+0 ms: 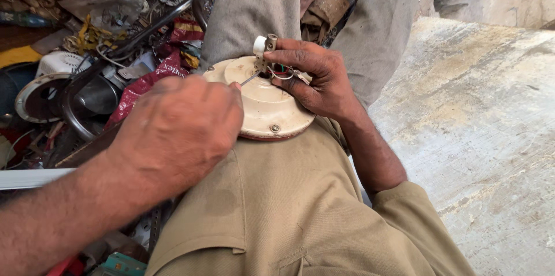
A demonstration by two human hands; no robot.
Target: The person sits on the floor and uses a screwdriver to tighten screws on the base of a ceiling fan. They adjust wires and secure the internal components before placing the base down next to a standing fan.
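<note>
A thin tool [250, 78] is gripped in the left hand [173, 131] at the still-closed cream motor housing [266, 108], whose wires [280, 71] are pinched by the right hand [318, 76].

The cream round motor housing [263, 108] rests on the person's lap [277, 195].

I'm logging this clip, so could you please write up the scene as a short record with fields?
Setting: person seated, cream round motor housing resting on their lap
Left hand: holds a thin metal tool, tip at the housing's centre
Right hand: grips the shaft with white cap and coloured wires
Left side: scrap-metal pile
Right side: concrete slab
</note>
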